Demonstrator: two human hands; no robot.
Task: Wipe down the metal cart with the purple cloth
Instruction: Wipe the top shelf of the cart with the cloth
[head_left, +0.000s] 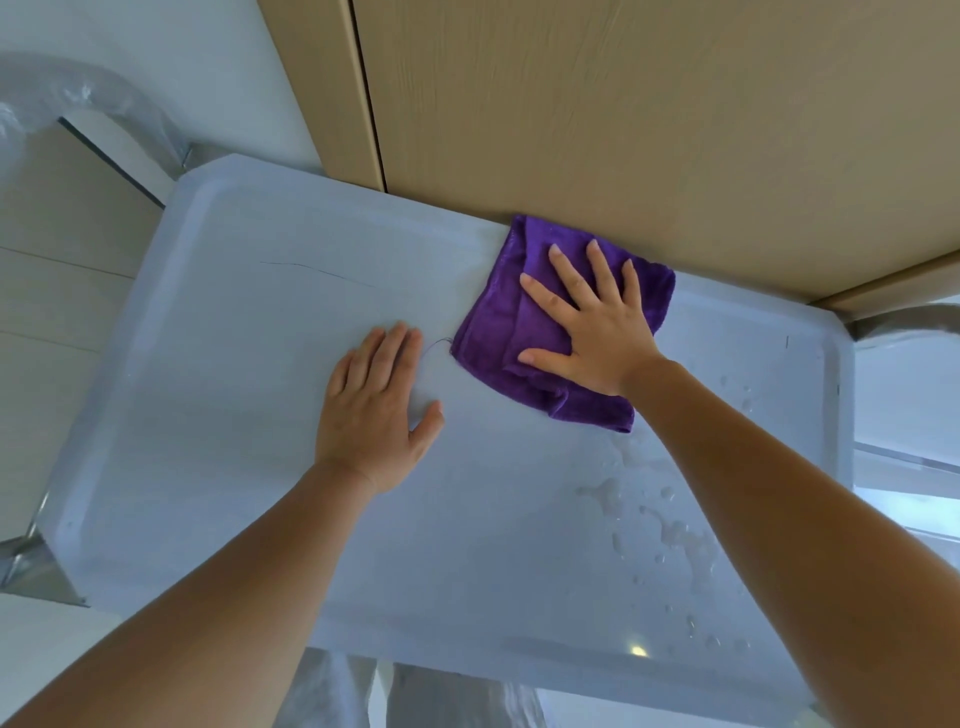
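Note:
The metal cart's top shelf (223, 395) fills most of the view, a pale tray with a raised rim. A folded purple cloth (498, 322) lies at the shelf's far edge, against the wooden panel. My right hand (597, 322) presses flat on the cloth with fingers spread. My left hand (374, 410) rests flat on the bare shelf, just left of the cloth, with straight fingers. A loose thread trails from the cloth's left corner.
Water droplets and smears (670, 535) lie on the shelf's right side. A beige wooden panel (623, 114) stands right behind the cart. A plastic-wrapped curved handle (104, 98) rises at the left end, another (904, 319) at the right. Pale floor shows around.

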